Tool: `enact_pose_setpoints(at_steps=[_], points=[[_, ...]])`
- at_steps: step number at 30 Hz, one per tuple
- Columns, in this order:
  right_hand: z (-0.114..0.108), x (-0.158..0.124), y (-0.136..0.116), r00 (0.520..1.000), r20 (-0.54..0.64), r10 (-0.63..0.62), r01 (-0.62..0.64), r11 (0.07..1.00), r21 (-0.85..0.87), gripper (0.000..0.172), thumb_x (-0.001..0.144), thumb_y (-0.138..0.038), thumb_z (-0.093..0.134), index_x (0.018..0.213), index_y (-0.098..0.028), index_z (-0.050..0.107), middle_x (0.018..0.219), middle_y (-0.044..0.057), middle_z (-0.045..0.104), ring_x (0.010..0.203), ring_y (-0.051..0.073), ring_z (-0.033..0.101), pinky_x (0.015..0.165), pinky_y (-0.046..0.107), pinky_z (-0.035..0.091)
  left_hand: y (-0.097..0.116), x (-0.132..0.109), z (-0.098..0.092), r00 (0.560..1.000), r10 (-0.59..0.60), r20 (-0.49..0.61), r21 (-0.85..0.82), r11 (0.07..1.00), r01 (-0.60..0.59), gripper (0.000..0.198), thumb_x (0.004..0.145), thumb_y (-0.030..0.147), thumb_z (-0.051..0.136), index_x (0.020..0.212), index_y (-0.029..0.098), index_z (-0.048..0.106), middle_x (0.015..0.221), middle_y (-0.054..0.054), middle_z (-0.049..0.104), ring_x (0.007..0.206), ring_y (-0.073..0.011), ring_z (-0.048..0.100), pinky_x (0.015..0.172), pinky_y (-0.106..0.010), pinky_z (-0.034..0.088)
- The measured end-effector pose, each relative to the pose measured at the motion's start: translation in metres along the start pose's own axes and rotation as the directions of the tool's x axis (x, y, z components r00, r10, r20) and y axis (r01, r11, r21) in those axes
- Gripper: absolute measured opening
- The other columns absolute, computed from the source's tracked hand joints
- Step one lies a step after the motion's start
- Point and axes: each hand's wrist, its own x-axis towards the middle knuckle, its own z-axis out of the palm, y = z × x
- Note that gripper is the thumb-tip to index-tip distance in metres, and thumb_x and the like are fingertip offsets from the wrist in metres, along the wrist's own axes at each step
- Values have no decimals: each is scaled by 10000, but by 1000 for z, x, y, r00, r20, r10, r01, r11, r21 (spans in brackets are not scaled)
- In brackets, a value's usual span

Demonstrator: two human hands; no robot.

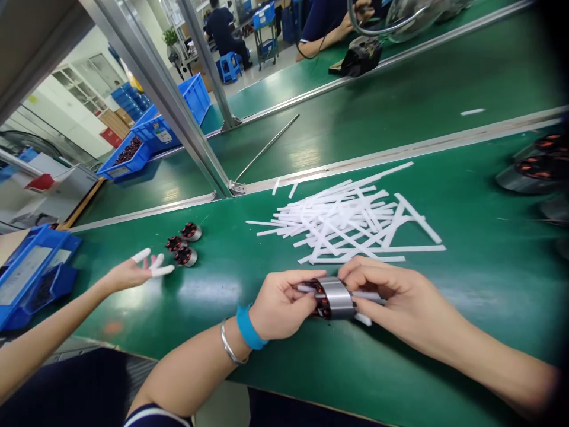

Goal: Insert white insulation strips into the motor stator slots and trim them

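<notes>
Counter (pixel 466 308) spans foreground. Centre, near front edge: motor core (pixel 336 298) gripped between left hand (pixel 278 303) on its left and right hand (pixel 386 290) on its right. Just behind hands: pile of strips (pixel 351 222) on counter. Left of pile, well apart: three small cores (pixel 184 243) clustered on counter, co-worker's hand (pixel 133 273) just left of them. Further left, at counter's end: tray (pixel 26 273). Far right edge: more cores (pixel 533 169). Behind small cores: post (pixel 178 101) standing on rail. Beyond rail: rod (pixel 267 148) lying on next counter, bins (pixel 146 136) at its left end.
</notes>
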Motion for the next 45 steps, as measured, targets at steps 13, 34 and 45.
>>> enact_pose_setpoints(at_steps=[13,34,45], points=[[-2,0,-14,995,103,19,-5,991,-133,456,756,-601,625,528,-208,589,724,62,666,616,178,634,552,272,501,-6,3,3,1000,15,13,-44,999,-14,273,565,-4,593,810,103,644,667,-4,639,595,-92,608,582,-198,481],[-26,27,13,903,17,-429,369,756,-540,160,869,-289,524,761,-202,604,987,91,652,921,232,606,822,409,464,20,14,-29,971,-142,192,-98,982,163,499,534,248,858,926,147,566,730,-32,694,522,-173,666,462,-275,552],[-34,6,-20,925,293,-240,290,947,-141,197,897,-283,525,824,-205,690,734,29,617,637,118,570,573,241,432,12,17,-21,956,-160,244,-193,958,210,452,606,226,783,1036,130,688,730,-66,717,543,-199,690,484,-279,584]])
